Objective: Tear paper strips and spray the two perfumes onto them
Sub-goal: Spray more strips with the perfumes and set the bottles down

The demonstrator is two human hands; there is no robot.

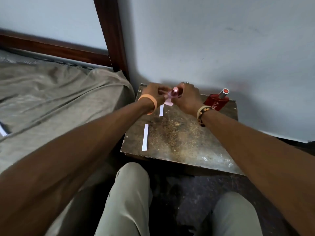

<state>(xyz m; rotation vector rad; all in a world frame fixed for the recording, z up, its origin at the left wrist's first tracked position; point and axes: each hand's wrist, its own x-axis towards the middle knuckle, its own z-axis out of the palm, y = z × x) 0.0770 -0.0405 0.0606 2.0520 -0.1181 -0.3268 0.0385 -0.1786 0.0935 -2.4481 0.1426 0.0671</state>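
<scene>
A small pink perfume bottle (pixel 171 97) stands at the far edge of the worn table (pixel 179 138). My left hand (pixel 152 92) and my right hand (pixel 186 97) both curl around it, one on each side; its cap end shows between them. A red perfume bottle (pixel 217 101) with a silver and red cap stands at the table's far right, untouched. One white paper strip (pixel 145 137) lies near the table's left edge. A second, shorter strip (pixel 161 110) lies just below the pink bottle, partly hidden by my left wrist.
A bed with a grey sheet (pixel 59 103) and dark wooden frame (pixel 112 36) stands to the left of the table. A pale wall (pixel 221 40) rises right behind the table. My knees (pixel 131 193) are below the table's near edge.
</scene>
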